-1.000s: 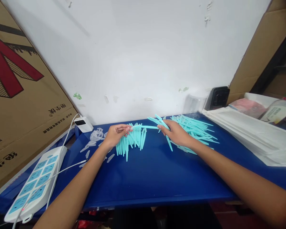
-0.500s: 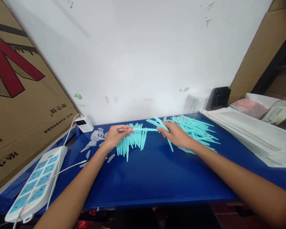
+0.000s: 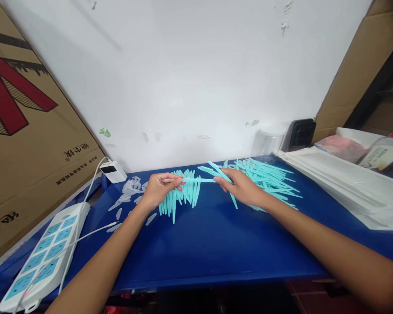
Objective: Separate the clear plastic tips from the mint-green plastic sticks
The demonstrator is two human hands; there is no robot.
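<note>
A slim teal eyebrow razor is stretched level between my two hands, above the blue table. Its left end, with a pale translucent cap, is pinched by the closed fingers of my left hand. My right hand grips its other end and also holds several more teal razors fanned out at angles. Behind and below my left hand lies a row of teal razors. A larger loose pile of them spreads beyond my right hand. Small translucent caps lie scattered left of my left hand.
A white power strip with cables lies at the left, near a small white device. White flat bags are stacked at the right, by a bottle. A clear cup stands against the wall. Cardboard rises at left.
Both hands keep their grip on the razor with hardly any movement. The razor's right end sits slightly lower, and the whole view has shifted a little.
</note>
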